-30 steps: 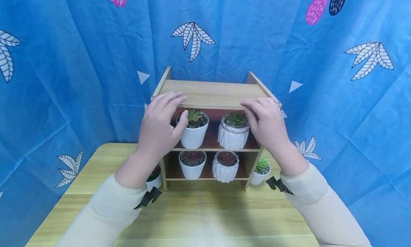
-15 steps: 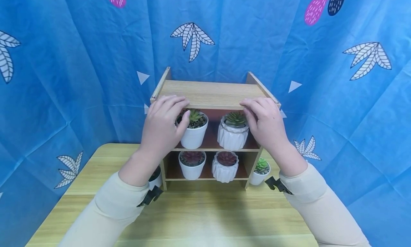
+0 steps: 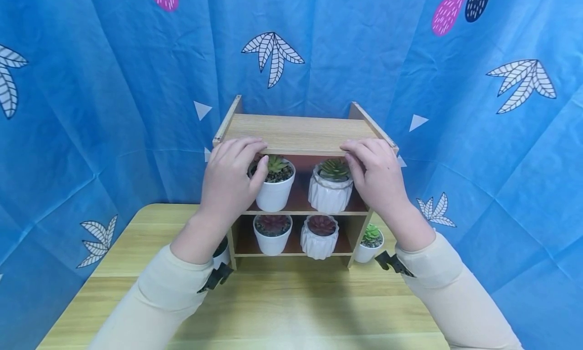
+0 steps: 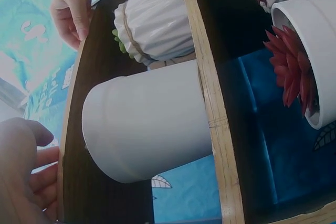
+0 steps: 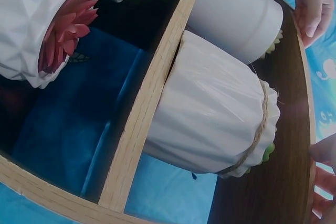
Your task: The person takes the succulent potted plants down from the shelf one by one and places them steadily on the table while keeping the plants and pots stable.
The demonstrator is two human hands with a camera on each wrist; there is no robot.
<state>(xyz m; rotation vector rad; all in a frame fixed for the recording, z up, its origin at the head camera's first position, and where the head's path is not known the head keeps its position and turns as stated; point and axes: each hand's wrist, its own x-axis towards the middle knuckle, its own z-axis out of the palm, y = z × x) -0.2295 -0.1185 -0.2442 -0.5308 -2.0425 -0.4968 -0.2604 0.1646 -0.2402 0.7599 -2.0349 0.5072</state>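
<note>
A small wooden shelf rack (image 3: 302, 137) stands upright on the table. At its top board's front left my left hand (image 3: 231, 175) rests with fingers over the board, thumb spread off in front of it. My right hand (image 3: 375, 170) rests at the front right corner, fingers on top and the thumb at the front edge. Under that board sit a smooth white pot (image 4: 152, 124) with a green succulent and a ridged white pot (image 5: 215, 108) tied with twine. On the lower shelf, a smooth pot (image 3: 272, 236) and a ridged pot (image 3: 320, 244) hold red succulents.
A white pot with a bright green plant (image 3: 370, 246) stands on the table right of the rack. Another white pot (image 3: 221, 259) at the left is partly covered by my left wrist. A blue patterned cloth (image 3: 136, 87) hangs close behind.
My left hand has slid slightly to the right and down along the top board's front edge. My right hand, the rack and the pots look almost unmoved.
</note>
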